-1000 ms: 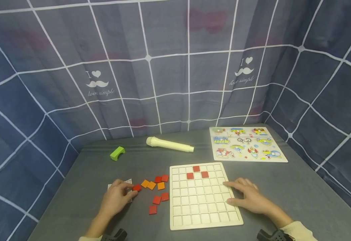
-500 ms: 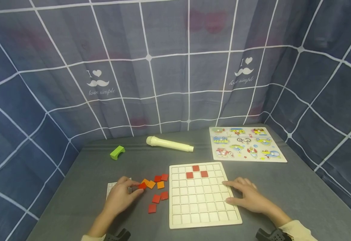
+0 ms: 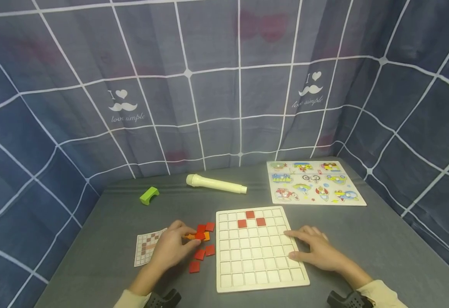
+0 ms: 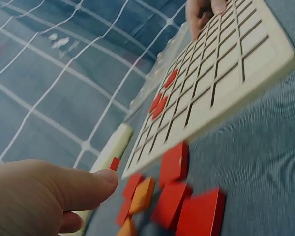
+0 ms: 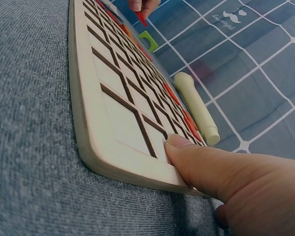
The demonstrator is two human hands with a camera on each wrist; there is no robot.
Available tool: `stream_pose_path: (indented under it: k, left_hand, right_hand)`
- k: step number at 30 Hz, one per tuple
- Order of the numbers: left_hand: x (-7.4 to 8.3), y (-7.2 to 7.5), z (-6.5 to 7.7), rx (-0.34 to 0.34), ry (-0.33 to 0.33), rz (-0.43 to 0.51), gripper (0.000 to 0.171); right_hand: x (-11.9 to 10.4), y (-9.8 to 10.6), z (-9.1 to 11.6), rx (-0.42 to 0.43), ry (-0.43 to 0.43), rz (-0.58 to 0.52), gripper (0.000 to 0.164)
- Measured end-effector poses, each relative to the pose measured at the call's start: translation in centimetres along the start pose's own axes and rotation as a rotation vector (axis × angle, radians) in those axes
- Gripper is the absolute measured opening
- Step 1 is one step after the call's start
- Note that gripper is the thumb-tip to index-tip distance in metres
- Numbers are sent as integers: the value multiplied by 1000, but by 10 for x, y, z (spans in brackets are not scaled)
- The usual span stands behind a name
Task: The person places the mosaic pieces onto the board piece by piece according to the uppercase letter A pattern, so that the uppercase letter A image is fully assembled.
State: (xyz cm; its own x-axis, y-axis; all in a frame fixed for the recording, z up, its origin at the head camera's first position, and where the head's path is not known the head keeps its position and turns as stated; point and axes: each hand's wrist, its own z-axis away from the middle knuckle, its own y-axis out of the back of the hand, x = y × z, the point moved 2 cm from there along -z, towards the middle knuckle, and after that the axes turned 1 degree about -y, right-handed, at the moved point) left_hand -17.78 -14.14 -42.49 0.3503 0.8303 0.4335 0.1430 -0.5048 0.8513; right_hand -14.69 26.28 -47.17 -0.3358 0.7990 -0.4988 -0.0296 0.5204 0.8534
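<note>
My left hand (image 3: 171,248) pinches a red square tile (image 3: 200,235) between thumb and fingers, above the loose tiles left of the board. In the left wrist view that red tile (image 4: 115,164) pokes out past the thumb tip. A cream wooden grid board (image 3: 260,261) lies flat, with three red tiles (image 3: 250,214) set in its upper cells. My right hand (image 3: 318,250) rests on the board's right edge with thumb and index finger. The right wrist view has the right thumb (image 5: 206,162) lying on the board's rim; the other fingers are mostly hidden there.
A pattern card (image 3: 144,250) with a printed grid lies left of my left hand. Loose red tiles (image 3: 194,267) and orange tiles (image 4: 141,195) lie beside the board. Behind are a green arch block (image 3: 149,195), a cream toy microphone (image 3: 216,184) and a picture puzzle board (image 3: 316,184).
My left hand has carried the red tile rightward, away from the pattern card, which is now more exposed, and over the loose tiles. My right hand stays on the board's edge.
</note>
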Motion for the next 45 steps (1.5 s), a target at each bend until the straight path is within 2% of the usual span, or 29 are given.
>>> stream_pose_path:
  k: [6,14,20,29,34,45]
  left_hand:
    - [22,-12,-8,-62,-91,4,24]
    - [51,-28,-24,-95,-269,25,22]
    - [72,-42,-36,-141,-337,32,24]
    - [90,-64,-51,-219,-342,58,23]
    - [101,-74,-58,-255,-352,28,23]
    - [120,-91,-71,-297,-353,16,24]
  right_hand:
    - [0,0,0,-2,-3,5,55]
    - [-1,2,-3,10,11,22,55]
    - [-3,4,-4,-7,-2,13,56]
    - [-3,3,-3,-13,-16,21,56]
    - [-3,3,-3,-19,-31,19,57]
    - [-1,0,-1,-5,-16,20,55]
